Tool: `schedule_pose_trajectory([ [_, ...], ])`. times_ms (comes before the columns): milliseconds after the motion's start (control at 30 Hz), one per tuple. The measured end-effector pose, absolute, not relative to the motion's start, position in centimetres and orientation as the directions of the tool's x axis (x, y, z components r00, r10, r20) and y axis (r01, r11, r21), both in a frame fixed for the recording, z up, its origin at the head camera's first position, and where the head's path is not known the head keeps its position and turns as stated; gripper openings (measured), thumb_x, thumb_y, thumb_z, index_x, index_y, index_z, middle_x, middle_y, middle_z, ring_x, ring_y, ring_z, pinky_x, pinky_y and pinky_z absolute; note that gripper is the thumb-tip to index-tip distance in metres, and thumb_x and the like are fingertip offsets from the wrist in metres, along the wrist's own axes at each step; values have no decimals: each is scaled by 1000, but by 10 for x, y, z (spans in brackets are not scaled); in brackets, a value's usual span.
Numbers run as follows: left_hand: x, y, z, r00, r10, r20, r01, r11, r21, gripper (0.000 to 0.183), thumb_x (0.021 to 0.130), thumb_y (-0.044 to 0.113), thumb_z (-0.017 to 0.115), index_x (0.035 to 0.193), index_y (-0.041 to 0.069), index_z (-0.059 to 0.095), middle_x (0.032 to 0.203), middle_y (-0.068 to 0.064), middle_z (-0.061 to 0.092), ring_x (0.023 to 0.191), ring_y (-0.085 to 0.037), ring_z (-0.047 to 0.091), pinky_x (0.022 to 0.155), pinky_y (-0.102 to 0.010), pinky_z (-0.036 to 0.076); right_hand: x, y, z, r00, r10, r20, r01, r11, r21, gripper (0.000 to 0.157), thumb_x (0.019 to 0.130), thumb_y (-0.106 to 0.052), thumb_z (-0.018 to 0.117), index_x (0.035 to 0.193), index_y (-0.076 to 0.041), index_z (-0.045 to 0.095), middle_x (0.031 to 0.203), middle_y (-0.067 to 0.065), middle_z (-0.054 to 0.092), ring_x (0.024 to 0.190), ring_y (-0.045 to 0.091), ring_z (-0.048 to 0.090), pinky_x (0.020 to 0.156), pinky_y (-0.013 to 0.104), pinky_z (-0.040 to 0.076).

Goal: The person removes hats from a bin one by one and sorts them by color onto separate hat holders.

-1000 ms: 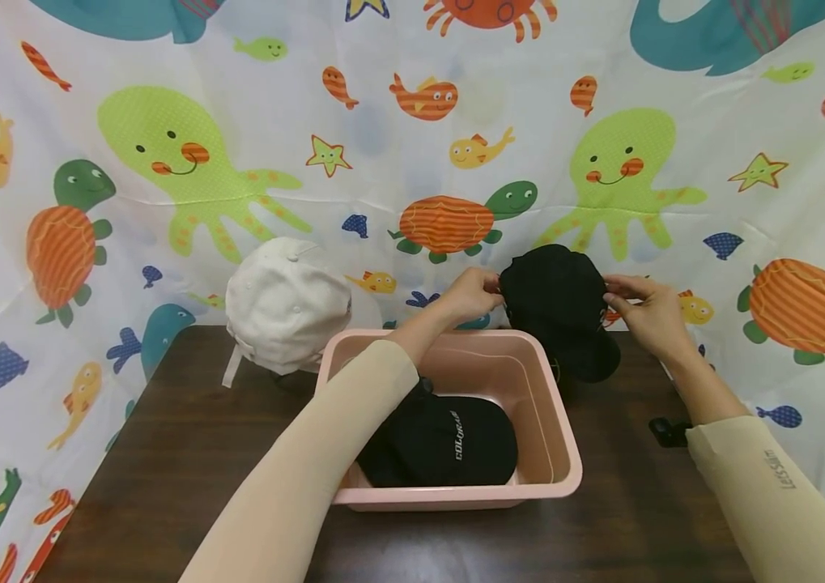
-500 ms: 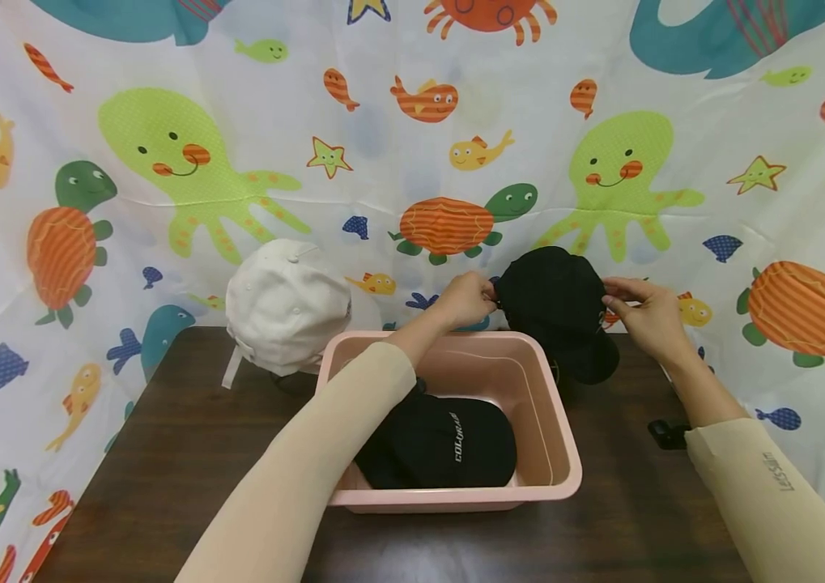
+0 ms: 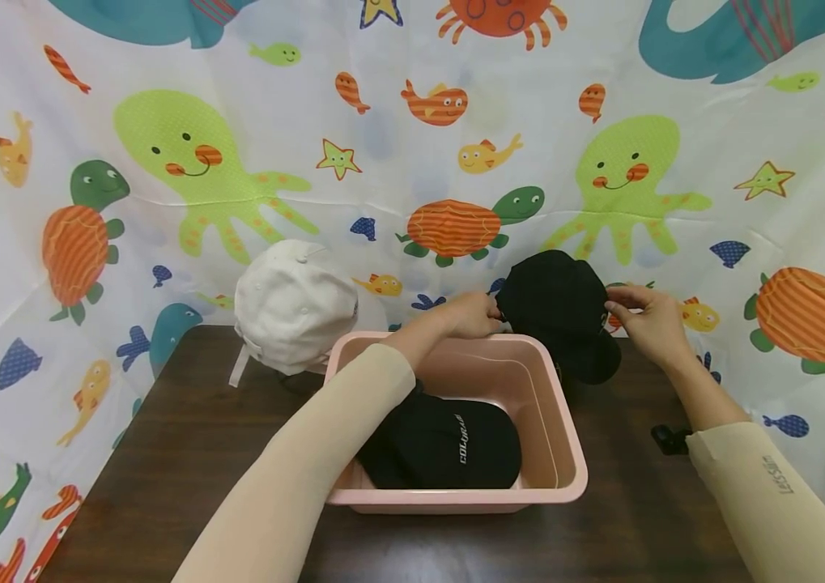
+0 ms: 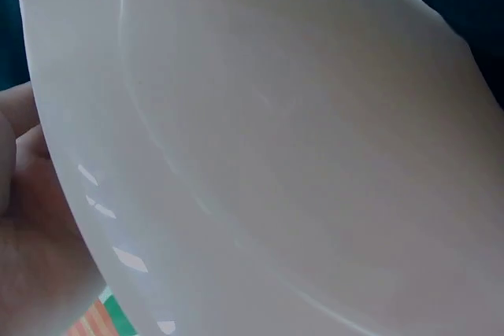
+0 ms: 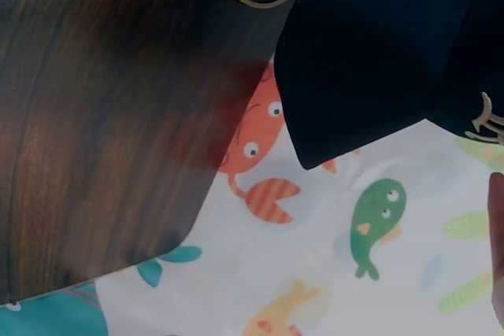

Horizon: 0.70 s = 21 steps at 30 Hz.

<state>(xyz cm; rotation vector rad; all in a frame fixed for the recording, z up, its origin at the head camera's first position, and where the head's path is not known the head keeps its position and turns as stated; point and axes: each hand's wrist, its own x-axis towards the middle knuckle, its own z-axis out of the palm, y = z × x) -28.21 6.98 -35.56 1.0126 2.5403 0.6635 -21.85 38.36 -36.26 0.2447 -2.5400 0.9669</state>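
A black cap (image 3: 554,295) sits raised at the back right, its brim pointing down to the right. My left hand (image 3: 472,314) grips its left edge, just above the back rim of a pink bin (image 3: 456,495). On the cap's other side, my right hand (image 3: 648,328) pinches the edge between thumb and fingers. The right wrist view shows the cap's dark brim (image 5: 362,60) with pale stitching. In the left wrist view the bin's wall (image 4: 260,155) hides most of the hand. Another black cap (image 3: 448,445) with white lettering lies in the bin.
A white cap (image 3: 295,304) is perched at the back left, close to the bin. A gold-coloured metal ring (image 5: 264,5) stands on the dark wooden table (image 3: 186,470) near the black cap. Behind hangs a curtain (image 3: 397,48) printed with sea animals.
My left hand has lowered slightly towards the bin's back rim while staying at the cap's edge. The right hand and the cap have hardly moved. The head view has shifted a little.
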Motion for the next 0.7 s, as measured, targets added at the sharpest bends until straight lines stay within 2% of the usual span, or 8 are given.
schedule_pose_trajectory([
  [67, -280, 71, -355, -690, 706, -160, 546, 653, 524, 33, 109, 25, 53, 95, 3, 74, 95, -9, 62, 84, -18, 57, 75, -28, 45, -218, 384, -363, -904, -16, 428, -297, 744, -598, 28, 100, -5, 70, 125, 8, 71, 113, 31, 72, 88, -20, 50, 73, 2, 43],
  [167, -279, 70, -355, -694, 696, -183, 538, 671, 510, 36, 110, 29, 51, 120, 6, 76, 126, -10, 67, 113, -22, 64, 97, -31, 49, -216, 384, -364, -909, -13, 416, -286, 745, -602, 29, 101, -6, 69, 126, 8, 71, 114, 31, 71, 89, -20, 51, 73, 2, 43],
  [200, -279, 69, -355, -695, 694, -184, 540, 674, 503, 38, 110, 29, 51, 130, 6, 73, 138, -10, 64, 125, -23, 61, 105, -33, 48, -216, 384, -364, -911, -12, 412, -282, 747, -603, 29, 101, -6, 69, 126, 8, 71, 115, 30, 71, 89, -19, 51, 73, 2, 43],
  [300, -277, 63, -353, -695, 693, -192, 542, 681, 492, 45, 110, 30, 51, 147, 5, 60, 151, -10, 58, 139, -25, 53, 114, -37, 43, -214, 384, -362, -919, -11, 395, -269, 750, -604, 29, 102, -7, 68, 127, 8, 70, 116, 30, 71, 90, -19, 51, 74, 3, 43],
  [500, -269, 44, -339, -718, 675, -170, 545, 697, 467, 50, 110, 34, 52, 154, 11, 54, 154, -4, 56, 144, -20, 49, 118, -38, 39, -211, 384, -355, -920, -28, 390, -274, 758, -592, 28, 102, -9, 68, 125, 7, 71, 115, 29, 72, 90, -19, 50, 75, 5, 43],
  [700, -258, 20, -322, -738, 667, -102, 558, 688, 465, 50, 110, 33, 54, 156, 16, 52, 156, -3, 54, 144, -21, 49, 119, -41, 39, -210, 379, -344, -893, -35, 448, -319, 752, -577, 26, 100, -6, 71, 122, 8, 72, 110, 31, 72, 88, -20, 52, 75, 3, 43],
])
